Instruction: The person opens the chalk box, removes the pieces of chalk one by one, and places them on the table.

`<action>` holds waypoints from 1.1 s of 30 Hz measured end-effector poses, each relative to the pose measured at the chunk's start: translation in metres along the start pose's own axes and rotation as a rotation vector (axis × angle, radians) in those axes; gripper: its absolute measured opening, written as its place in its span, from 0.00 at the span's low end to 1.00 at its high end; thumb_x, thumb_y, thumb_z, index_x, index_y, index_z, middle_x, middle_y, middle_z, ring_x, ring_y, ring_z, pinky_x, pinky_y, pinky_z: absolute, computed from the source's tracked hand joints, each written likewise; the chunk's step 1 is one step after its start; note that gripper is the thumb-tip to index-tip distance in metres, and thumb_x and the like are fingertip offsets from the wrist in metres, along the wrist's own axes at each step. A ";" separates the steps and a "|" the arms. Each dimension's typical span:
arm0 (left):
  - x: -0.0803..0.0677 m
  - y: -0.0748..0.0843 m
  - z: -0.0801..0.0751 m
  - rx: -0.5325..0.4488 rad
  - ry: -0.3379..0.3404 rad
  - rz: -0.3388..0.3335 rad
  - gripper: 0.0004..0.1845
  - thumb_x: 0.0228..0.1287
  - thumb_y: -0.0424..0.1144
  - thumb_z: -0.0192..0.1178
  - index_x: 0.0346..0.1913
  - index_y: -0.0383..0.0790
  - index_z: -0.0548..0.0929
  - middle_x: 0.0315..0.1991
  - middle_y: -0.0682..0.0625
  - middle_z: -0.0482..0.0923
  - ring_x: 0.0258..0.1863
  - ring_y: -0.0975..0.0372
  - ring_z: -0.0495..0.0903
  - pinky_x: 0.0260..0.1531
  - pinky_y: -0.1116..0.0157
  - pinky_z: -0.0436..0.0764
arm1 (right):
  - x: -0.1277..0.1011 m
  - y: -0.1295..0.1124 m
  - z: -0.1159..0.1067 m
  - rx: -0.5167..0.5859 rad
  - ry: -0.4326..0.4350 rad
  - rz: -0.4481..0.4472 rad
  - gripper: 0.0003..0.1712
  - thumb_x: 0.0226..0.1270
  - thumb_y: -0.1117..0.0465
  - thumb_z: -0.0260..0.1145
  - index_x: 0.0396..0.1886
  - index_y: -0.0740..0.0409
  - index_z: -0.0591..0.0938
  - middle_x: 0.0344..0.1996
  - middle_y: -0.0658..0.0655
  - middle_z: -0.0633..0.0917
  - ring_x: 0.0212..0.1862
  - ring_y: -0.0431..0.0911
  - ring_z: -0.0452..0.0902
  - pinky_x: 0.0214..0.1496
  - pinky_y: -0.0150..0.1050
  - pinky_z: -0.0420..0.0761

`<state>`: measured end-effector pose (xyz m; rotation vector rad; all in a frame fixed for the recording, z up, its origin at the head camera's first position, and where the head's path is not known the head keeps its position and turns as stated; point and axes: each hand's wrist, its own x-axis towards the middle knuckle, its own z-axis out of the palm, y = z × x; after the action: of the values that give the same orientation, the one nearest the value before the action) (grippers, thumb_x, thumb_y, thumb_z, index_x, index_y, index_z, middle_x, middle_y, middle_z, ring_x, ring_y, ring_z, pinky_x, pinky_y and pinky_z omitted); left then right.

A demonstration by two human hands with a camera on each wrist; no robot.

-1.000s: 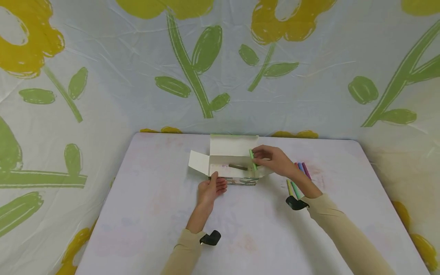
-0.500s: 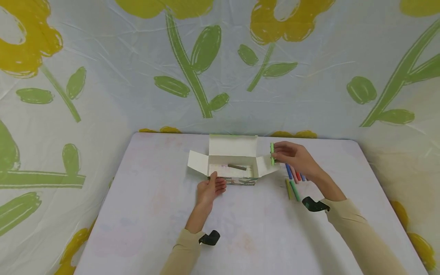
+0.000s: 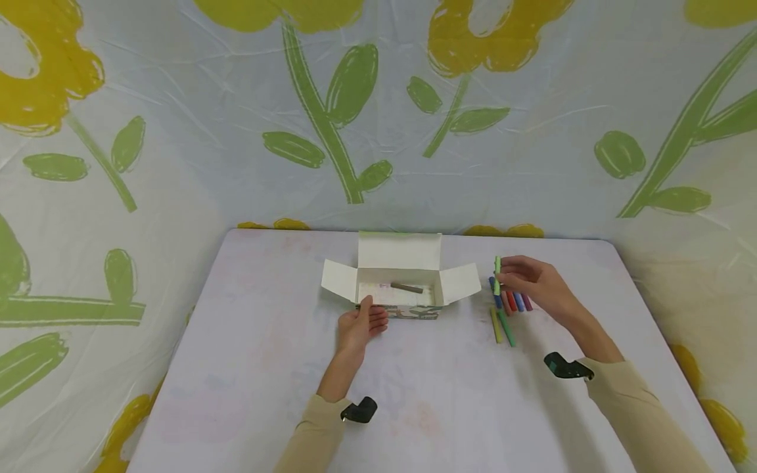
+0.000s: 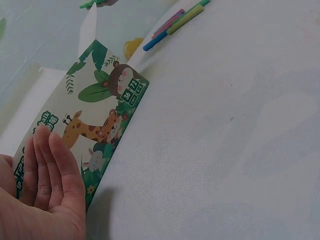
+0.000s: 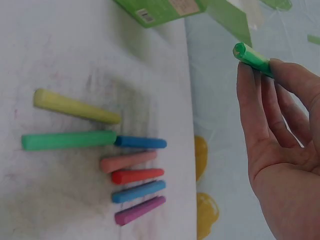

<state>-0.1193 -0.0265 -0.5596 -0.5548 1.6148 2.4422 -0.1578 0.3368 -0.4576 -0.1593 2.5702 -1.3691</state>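
Right hand fingers pinching green chalk upright, left hand flat against box

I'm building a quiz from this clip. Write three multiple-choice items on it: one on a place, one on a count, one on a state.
1. Where does the brown chalk lie?
A. Inside the open box
B. On the table by the left hand
C. In the right hand

2. How many chalk sticks lie loose on the table in the right wrist view?
A. Three
B. Five
C. Seven

3. What is the right hand doing?
A. Lying flat on the table
B. Pinching a green chalk
C. Pressing a box flap shut

Answers:
1 A, the head view shows it on the floor of the box.
2 C, yellow, green, blue, pink, red, light blue and purple lie there.
3 B, thumb and fingertips hold the stick above the table, while the left hand rests against the box front.
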 end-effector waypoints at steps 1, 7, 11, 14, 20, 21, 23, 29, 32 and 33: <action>0.000 0.000 0.000 0.002 0.001 0.000 0.25 0.78 0.49 0.58 0.39 0.24 0.85 0.30 0.45 0.86 0.27 0.62 0.86 0.35 0.66 0.88 | -0.001 0.002 -0.001 -0.002 0.000 0.009 0.32 0.78 0.47 0.64 0.70 0.61 0.72 0.58 0.62 0.83 0.50 0.36 0.84 0.68 0.57 0.76; 0.000 0.001 0.001 -0.001 0.014 -0.010 0.24 0.78 0.48 0.58 0.38 0.24 0.85 0.29 0.46 0.86 0.27 0.63 0.86 0.35 0.67 0.88 | -0.009 0.018 -0.002 -0.030 -0.003 0.047 0.33 0.78 0.45 0.62 0.71 0.61 0.72 0.58 0.64 0.83 0.52 0.44 0.84 0.64 0.56 0.78; -0.001 0.002 0.001 -0.003 0.000 -0.005 0.25 0.77 0.48 0.59 0.40 0.23 0.84 0.29 0.46 0.86 0.27 0.63 0.86 0.36 0.67 0.88 | -0.017 0.032 0.000 -0.031 0.000 0.038 0.32 0.77 0.47 0.64 0.70 0.62 0.73 0.58 0.65 0.84 0.50 0.41 0.83 0.55 0.34 0.81; -0.002 0.003 0.000 -0.004 -0.009 -0.005 0.26 0.77 0.48 0.59 0.42 0.21 0.84 0.30 0.46 0.86 0.27 0.63 0.85 0.37 0.66 0.88 | -0.022 0.042 0.001 0.003 -0.008 0.021 0.30 0.77 0.51 0.65 0.68 0.66 0.74 0.58 0.67 0.83 0.50 0.37 0.82 0.50 0.24 0.80; -0.002 0.002 0.000 0.002 -0.006 -0.013 0.25 0.77 0.48 0.59 0.42 0.22 0.84 0.31 0.45 0.86 0.28 0.63 0.85 0.39 0.65 0.89 | -0.032 0.061 0.002 -0.005 -0.040 0.044 0.31 0.77 0.53 0.65 0.68 0.69 0.73 0.59 0.70 0.82 0.47 0.31 0.80 0.49 0.23 0.80; -0.001 0.002 0.000 0.002 -0.005 -0.012 0.25 0.77 0.48 0.59 0.41 0.22 0.84 0.31 0.45 0.86 0.28 0.63 0.85 0.38 0.65 0.89 | -0.034 0.063 0.002 -0.011 -0.042 0.050 0.31 0.77 0.53 0.65 0.68 0.69 0.73 0.58 0.70 0.82 0.47 0.31 0.80 0.49 0.23 0.80; -0.001 0.002 0.000 0.002 -0.001 -0.010 0.25 0.77 0.49 0.59 0.40 0.23 0.84 0.30 0.45 0.86 0.28 0.63 0.86 0.38 0.65 0.89 | -0.038 0.068 0.002 -0.035 -0.046 0.061 0.30 0.77 0.52 0.66 0.67 0.69 0.73 0.57 0.69 0.82 0.47 0.31 0.79 0.49 0.23 0.80; 0.000 0.001 -0.001 0.001 -0.002 -0.006 0.24 0.77 0.49 0.59 0.39 0.24 0.85 0.29 0.46 0.86 0.27 0.63 0.86 0.37 0.66 0.88 | -0.046 0.078 0.004 -0.098 -0.061 0.091 0.31 0.75 0.52 0.67 0.66 0.70 0.75 0.53 0.66 0.85 0.47 0.35 0.79 0.47 0.23 0.80; 0.001 0.000 -0.001 0.000 -0.005 -0.005 0.23 0.78 0.48 0.58 0.38 0.25 0.85 0.29 0.46 0.86 0.27 0.63 0.86 0.36 0.66 0.88 | -0.049 0.083 0.007 -0.106 -0.069 0.087 0.29 0.75 0.54 0.68 0.64 0.71 0.76 0.50 0.65 0.85 0.45 0.38 0.79 0.46 0.24 0.81; 0.001 0.000 -0.001 0.002 -0.007 -0.004 0.23 0.78 0.47 0.58 0.38 0.25 0.85 0.29 0.46 0.86 0.27 0.63 0.86 0.36 0.66 0.88 | -0.049 0.084 0.008 -0.106 -0.070 0.083 0.27 0.75 0.56 0.67 0.63 0.72 0.76 0.49 0.65 0.85 0.44 0.38 0.79 0.45 0.25 0.82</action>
<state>-0.1198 -0.0273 -0.5607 -0.5488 1.6113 2.4366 -0.1075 0.3875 -0.5241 -0.1144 2.5611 -1.1785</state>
